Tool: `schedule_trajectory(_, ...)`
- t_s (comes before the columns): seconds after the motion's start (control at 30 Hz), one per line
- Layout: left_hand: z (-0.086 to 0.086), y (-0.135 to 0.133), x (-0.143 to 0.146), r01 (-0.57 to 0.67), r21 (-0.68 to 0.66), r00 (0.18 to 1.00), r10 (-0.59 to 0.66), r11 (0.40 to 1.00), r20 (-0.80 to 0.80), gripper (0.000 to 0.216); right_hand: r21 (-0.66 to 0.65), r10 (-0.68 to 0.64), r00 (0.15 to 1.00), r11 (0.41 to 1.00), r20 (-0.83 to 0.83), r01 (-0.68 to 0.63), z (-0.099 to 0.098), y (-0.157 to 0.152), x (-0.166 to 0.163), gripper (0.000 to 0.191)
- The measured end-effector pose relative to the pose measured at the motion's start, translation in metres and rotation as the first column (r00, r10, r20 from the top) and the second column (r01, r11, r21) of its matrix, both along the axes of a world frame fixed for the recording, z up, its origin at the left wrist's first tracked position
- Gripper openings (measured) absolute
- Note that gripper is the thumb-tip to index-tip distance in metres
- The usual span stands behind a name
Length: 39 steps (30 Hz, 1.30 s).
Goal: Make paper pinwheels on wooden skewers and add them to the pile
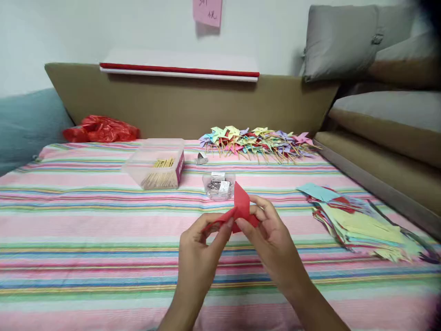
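Note:
A piece of red paper [242, 204], bent into pinwheel-like blades, is held up between both hands over the striped cloth. My left hand [203, 243] pinches its left side between thumb and fingers. On the other side, my right hand [272, 234] grips the paper with the thumb in front and the fingers behind. Just beyond the paper sits a small clear container [218, 186] of dark metal bits with white labels. Further left, a clear plastic box [160, 172] holds many thin wooden sticks.
Finished paper pinwheels on sticks [257, 142] lie heaped at the back. Stacked coloured paper [361, 225] and dark-handled scissors [418, 241] lie on the right. A small metal piece [200, 159] rests behind the container. A red plastic bag [101, 129] lies back left; grey cushions [386, 124] border the right.

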<state>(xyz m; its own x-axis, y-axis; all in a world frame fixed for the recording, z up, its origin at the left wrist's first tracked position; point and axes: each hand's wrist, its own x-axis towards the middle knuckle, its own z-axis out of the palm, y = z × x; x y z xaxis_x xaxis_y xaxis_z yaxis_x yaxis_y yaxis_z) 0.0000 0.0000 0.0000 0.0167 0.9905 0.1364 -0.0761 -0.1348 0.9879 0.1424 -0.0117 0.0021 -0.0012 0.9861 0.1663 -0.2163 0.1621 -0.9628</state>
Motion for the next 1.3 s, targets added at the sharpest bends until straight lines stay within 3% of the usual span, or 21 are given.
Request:
schedule_trajectory(0.3,0.0,-0.001,0.0,0.047,0.023,0.999,-0.047,0.999,-0.004,0.01,0.005,0.001,0.995,1.0,0.103,-0.002,0.002,0.003,0.003,0.024)
schedule_trajectory(0.67,0.001,0.001,-0.001,0.127,0.074,0.992,-0.126,0.989,-0.019,0.013,-0.013,-0.029,0.997,0.999,0.075,0.03,0.004,0.003,0.004,0.021)
schedule_trajectory(0.9,0.0,0.003,-0.005,0.098,0.12,0.995,-0.097,0.988,-0.015,0.008,-0.019,0.054,0.998,0.998,0.029,-0.054,0.008,0.003,0.006,0.016)
schedule_trajectory(1.17,0.004,0.0,-0.011,0.102,0.247,0.979,-0.054,0.964,-0.194,0.013,-0.034,0.082,0.993,0.996,0.088,-0.079,0.007,0.002,0.016,0.011)
schedule_trajectory(1.3,0.009,-0.001,-0.018,0.131,0.391,0.947,0.002,0.911,-0.321,0.016,-0.005,0.084,0.979,0.996,0.187,-0.085,0.009,0.001,0.022,0.011)
